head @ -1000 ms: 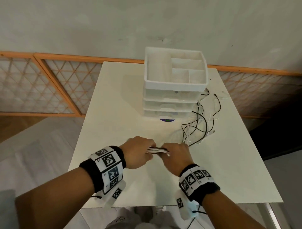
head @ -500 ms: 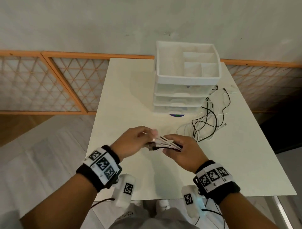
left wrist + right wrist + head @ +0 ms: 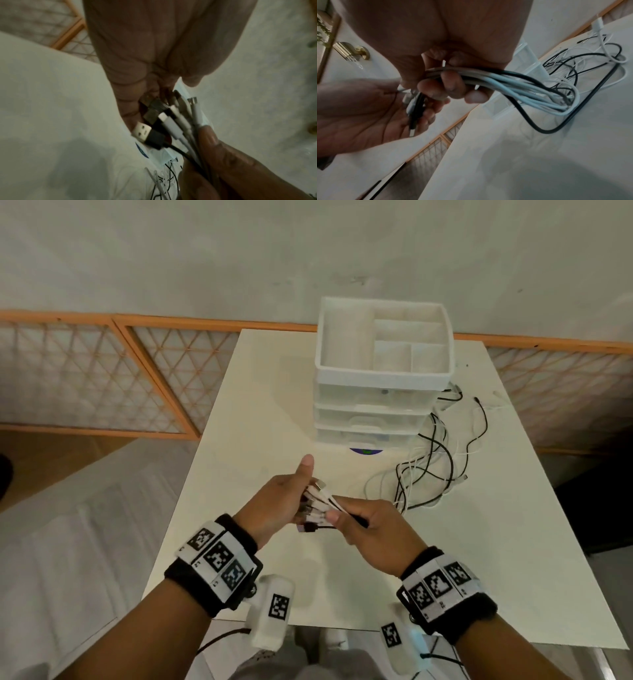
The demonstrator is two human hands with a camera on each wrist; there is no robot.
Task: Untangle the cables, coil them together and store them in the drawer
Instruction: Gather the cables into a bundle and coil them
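Note:
Several white and black cables are gathered into a bundle [image 3: 513, 83], and my right hand [image 3: 370, 525] grips it in its curled fingers [image 3: 450, 86] above the table's near middle. The plug ends [image 3: 317, 503] fan out leftward and butt against the palm of my left hand [image 3: 277, 505], which stands on edge with its thumb straight up. USB and white plugs [image 3: 164, 119] show close up in the left wrist view. The rest of the cables [image 3: 435, 467] trail in loose loops over the table to the right of the white drawer unit [image 3: 373, 419], whose drawers are closed.
The white table [image 3: 260, 412] carries the drawer unit at its far middle, topped by an open divided tray [image 3: 383, 371]. A blue disc [image 3: 366, 451] peeks from under the unit. An orange lattice railing [image 3: 154, 378] runs behind the table.
Both hands have risen off the table with the cable ends. My left hand has opened, thumb raised, against the plugs, which now fan out.

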